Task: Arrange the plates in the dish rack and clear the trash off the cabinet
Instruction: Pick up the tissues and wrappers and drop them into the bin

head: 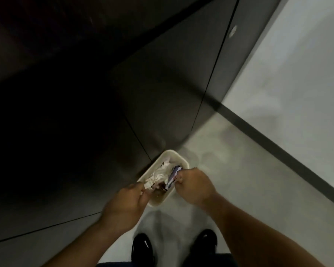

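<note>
Cream bin [163, 157] lies directly under my fingers, its long axis pointing away from me. My left hand [123, 205] grips crumpled paper [156, 176], my right hand [194, 186] pinches a purple wrapper [173, 175]; both are equally near.

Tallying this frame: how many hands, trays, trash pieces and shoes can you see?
Tray: 1, the cream tray
Hands: 2, left hand and right hand, both gripping its rim
Trash pieces I can tell apart: 2, crumpled white paper, purple wrapper
Shoes: 2, left shoe, right shoe
Total: 7
</note>
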`<state>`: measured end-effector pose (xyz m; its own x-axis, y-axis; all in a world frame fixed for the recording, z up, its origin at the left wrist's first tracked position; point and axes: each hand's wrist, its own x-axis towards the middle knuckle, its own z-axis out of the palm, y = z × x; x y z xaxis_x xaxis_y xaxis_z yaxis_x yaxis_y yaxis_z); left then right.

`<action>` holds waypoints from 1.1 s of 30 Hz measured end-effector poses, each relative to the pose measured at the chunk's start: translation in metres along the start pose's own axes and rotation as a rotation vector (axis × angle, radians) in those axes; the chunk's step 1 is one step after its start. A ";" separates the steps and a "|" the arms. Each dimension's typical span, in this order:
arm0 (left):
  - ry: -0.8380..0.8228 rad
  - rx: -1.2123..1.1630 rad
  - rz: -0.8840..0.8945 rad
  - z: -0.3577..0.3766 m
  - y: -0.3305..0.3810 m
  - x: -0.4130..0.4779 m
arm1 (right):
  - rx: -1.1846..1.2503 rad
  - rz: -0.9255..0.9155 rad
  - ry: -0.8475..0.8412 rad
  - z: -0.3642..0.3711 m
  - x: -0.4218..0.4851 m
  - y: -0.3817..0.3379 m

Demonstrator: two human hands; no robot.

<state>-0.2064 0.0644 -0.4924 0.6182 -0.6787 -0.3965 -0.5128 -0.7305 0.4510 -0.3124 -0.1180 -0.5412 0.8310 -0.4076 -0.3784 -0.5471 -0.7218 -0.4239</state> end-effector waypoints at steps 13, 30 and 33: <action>-0.113 -0.055 0.050 0.146 -0.099 0.072 | -0.284 -0.197 -0.580 0.186 0.149 0.037; 0.039 0.065 -0.002 0.224 -0.087 0.161 | -0.150 -0.257 -0.443 0.121 0.141 0.066; 0.028 0.082 -0.077 0.244 -0.086 0.174 | -0.046 -0.259 -0.367 0.108 0.130 0.073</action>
<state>-0.1999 -0.0098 -0.7952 0.6736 -0.6186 -0.4046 -0.5092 -0.7851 0.3526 -0.2545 -0.1633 -0.7099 0.8449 0.0090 -0.5348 -0.3137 -0.8015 -0.5091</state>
